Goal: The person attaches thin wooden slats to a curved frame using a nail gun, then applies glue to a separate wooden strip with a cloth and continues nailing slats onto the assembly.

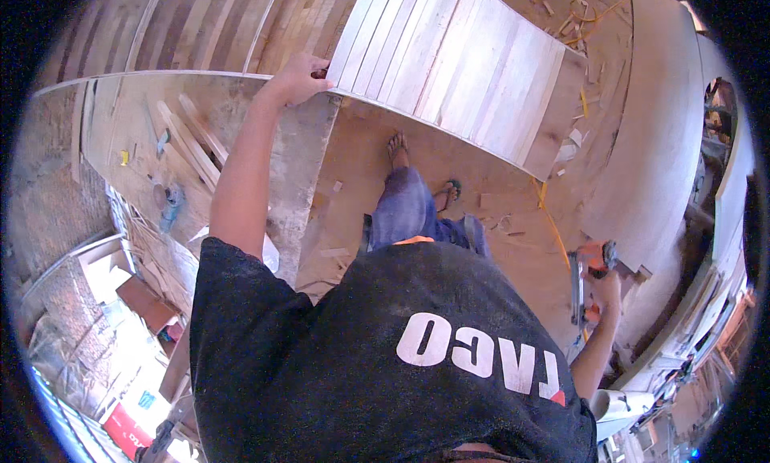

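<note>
My left hand (301, 79) is closed at the near left corner of a pale slatted wooden panel (453, 54), its fingers and thumb on the edge. The panel is made of light boards laid side by side, with a browner board at its right end. Out to the right, my right hand (607, 288) is wrapped round the handle of an orange and dark nail gun (595, 258), held low and away from the panel. A yellow air hose (553, 222) runs along the floor close to the nail gun.
More striped boards (184, 30) lie at the upper left, beside a worktop (293, 154) bearing loose wood strips (188, 142). A large curved-looking sheet (658, 118) stands at the right, near stacked boards (726, 246). Wood scraps and shavings litter the floor (513, 222) around my feet.
</note>
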Demonstrator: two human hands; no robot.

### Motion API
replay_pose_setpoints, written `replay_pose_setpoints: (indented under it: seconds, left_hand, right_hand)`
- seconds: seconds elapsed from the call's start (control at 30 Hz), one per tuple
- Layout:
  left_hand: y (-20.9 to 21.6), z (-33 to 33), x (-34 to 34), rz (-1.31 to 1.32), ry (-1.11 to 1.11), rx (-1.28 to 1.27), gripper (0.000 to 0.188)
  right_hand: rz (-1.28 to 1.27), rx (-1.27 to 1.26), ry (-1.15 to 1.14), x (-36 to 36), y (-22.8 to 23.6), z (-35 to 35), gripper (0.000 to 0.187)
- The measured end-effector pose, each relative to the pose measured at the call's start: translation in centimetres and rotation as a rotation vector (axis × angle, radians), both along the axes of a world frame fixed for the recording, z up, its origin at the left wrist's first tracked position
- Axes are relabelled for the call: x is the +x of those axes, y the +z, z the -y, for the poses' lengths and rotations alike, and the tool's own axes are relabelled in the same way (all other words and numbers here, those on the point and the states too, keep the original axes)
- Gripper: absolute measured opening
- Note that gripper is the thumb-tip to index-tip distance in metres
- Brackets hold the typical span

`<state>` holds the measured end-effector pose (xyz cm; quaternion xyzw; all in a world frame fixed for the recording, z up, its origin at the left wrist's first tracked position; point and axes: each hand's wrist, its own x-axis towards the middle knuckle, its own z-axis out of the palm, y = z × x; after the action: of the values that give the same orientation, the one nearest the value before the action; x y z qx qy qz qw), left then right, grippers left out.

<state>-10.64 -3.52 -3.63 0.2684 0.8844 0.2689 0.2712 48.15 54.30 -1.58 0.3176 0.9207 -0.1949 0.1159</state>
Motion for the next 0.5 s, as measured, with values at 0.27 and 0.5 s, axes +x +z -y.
replay_pose_setpoints:
  seconds: [0.27, 0.5]
  left_hand:
    - [0.2, -0.6, 1.0, 0.07, -0.011, 0.118, 0.03]
    - [-0.4, 0.4, 0.9, -0.018, -0.084, 0.101, 0.03]
  right_hand:
    - [0.496, -0.118, -0.36, 5.3, -2.5, 9.4, 0.034]
    - [-0.007, -0.706, -0.568, -4.5, -1.2, 17.5, 0.034]
